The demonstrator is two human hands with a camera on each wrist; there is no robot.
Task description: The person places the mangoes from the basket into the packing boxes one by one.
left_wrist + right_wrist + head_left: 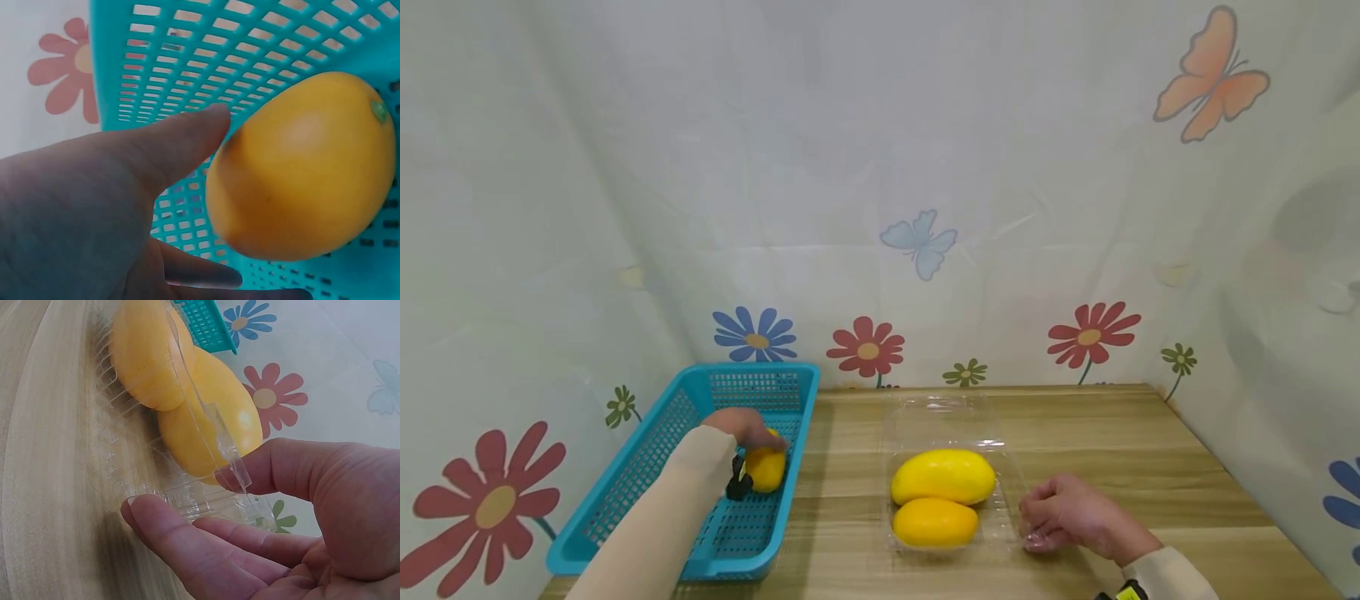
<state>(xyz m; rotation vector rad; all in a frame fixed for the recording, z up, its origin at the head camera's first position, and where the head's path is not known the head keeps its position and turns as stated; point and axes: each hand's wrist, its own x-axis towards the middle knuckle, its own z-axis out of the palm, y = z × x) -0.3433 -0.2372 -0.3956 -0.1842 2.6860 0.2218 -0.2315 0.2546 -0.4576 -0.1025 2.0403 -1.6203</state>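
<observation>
- Yellow mangoes, two smooth oval fruits point(942, 496), are lying side by side in a clear plastic clamshell tray point(1011, 500) on the wooden table point(1112, 433), toward its near edge and right of centre.
- Right hand point(1063, 512) is resting on the table at the tray's right edge; the right wrist view is showing thumb and fingers point(187, 544) curled around the thin clear rim, pinching it.
- In that same wrist view, the two mangoes point(181, 381) are pressing against the tray wall point(206, 419), just beyond the fingertips.
- Both forearms are wearing pale beige sleeves; a dark band is showing at each wrist.
- Left hand point(741, 429) is reaching into a turquoise plastic lattice basket point(647, 467) at the left side of the table, well apart from the right hand.
- Left fingers are curling over the top of a third yellow mango point(765, 468) sitting on the basket floor near its right wall; the left wrist view is showing the thumb point(181, 140) touching the fruit point(300, 169), with fingers below it.
- Clear hinged lid point(940, 417) of the tray is lying open and flat behind the two mangoes.
- Farthest back, a pale curtain printed with flowers and butterflies point(917, 242) is hanging behind the table.
</observation>
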